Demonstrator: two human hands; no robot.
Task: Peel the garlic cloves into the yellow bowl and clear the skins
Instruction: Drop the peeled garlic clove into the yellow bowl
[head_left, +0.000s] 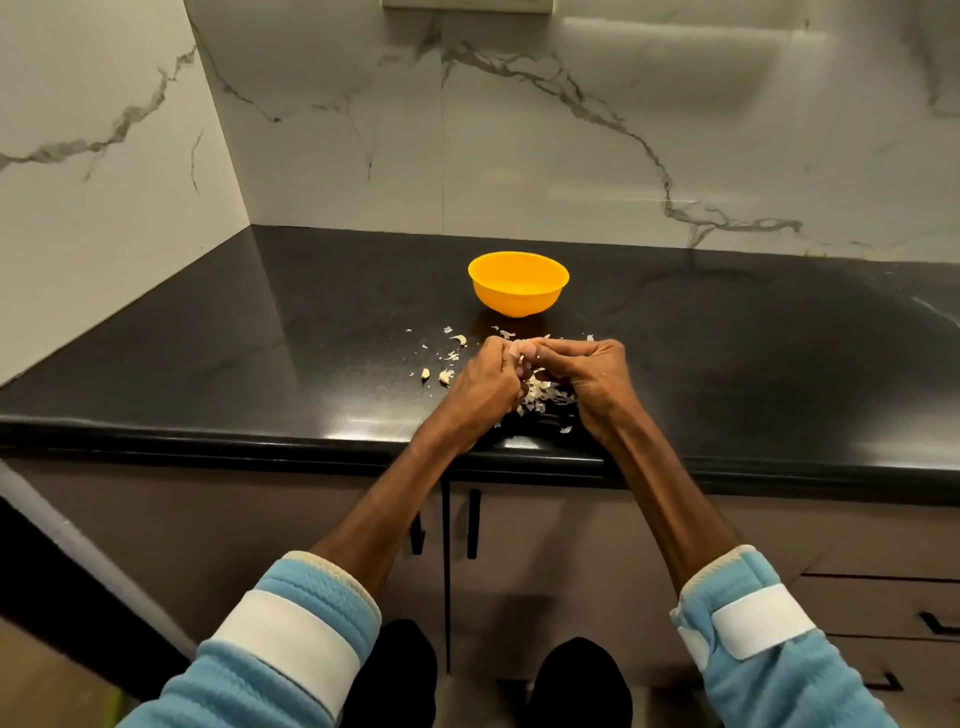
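Garlic clove (521, 355) pinched in both grips, left hand (483, 387) and right hand (595, 376), above skins (540, 397) near yellow bowl (519, 296).

Dim, soft light; glare on glossy countertop (727, 364); wide-angle bending.

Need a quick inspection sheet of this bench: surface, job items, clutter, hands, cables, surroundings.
Surface: black countertop, glossy, littered near the front edge.
Job's things: yellow bowl upright behind the hands, contents not discernible; garlic clove pinched between both hands' fingertips, mostly hidden.
Clutter: garlic skins piled under the hands, loose bits scattered to their left and toward the bowl.
Hands: left hand and right hand both curled, fingertips meeting over the skins.
Cables: nothing seen.
Surroundings: marble wall behind and left; cabinet doors and drawers below.
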